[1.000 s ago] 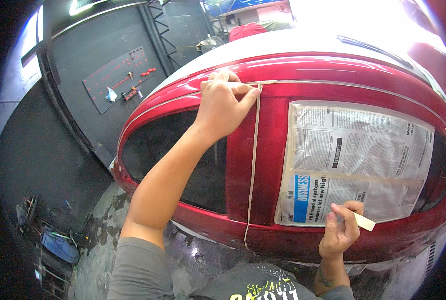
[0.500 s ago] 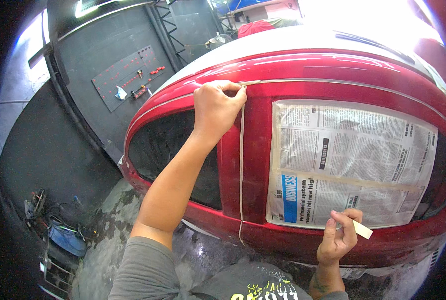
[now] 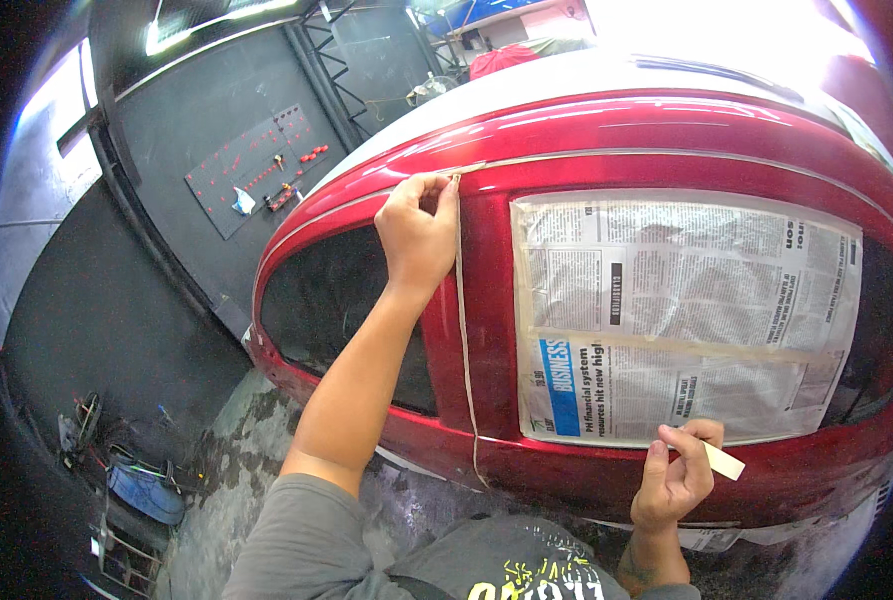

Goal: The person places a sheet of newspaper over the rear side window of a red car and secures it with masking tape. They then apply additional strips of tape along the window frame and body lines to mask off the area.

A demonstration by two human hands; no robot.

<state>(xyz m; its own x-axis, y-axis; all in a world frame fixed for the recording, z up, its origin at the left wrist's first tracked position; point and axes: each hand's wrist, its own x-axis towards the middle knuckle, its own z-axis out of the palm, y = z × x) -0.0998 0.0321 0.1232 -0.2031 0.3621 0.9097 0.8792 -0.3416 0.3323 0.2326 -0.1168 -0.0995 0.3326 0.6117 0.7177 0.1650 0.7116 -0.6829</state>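
Note:
My left hand (image 3: 416, 235) is raised to the top of the red car's door pillar, thumb and forefinger pinched on the upper end of a thin pale strip of tape (image 3: 465, 340). The strip runs down the pillar, and its lower end curves near the bottom. I cannot tell how much of it is stuck down. Low on the right, my right hand (image 3: 671, 480) grips a small flat pale-yellow piece (image 3: 724, 462), its far end jutting out past the fingers. That hand is just below the newspaper (image 3: 666, 300) covering one side window.
The car's red side (image 3: 606, 460) curves across the view. Another pale line (image 3: 646, 155) follows its roof edge. A dark side window (image 3: 346, 290) lies left of the pillar. At the left stand a dark wall with a tool pegboard (image 3: 256, 170) and a blue object (image 3: 146, 492) among cables.
The view has shifted slightly, so the car appears a little farther left. My left hand stays at the strip's upper end; my right hand still holds the pale-yellow piece.

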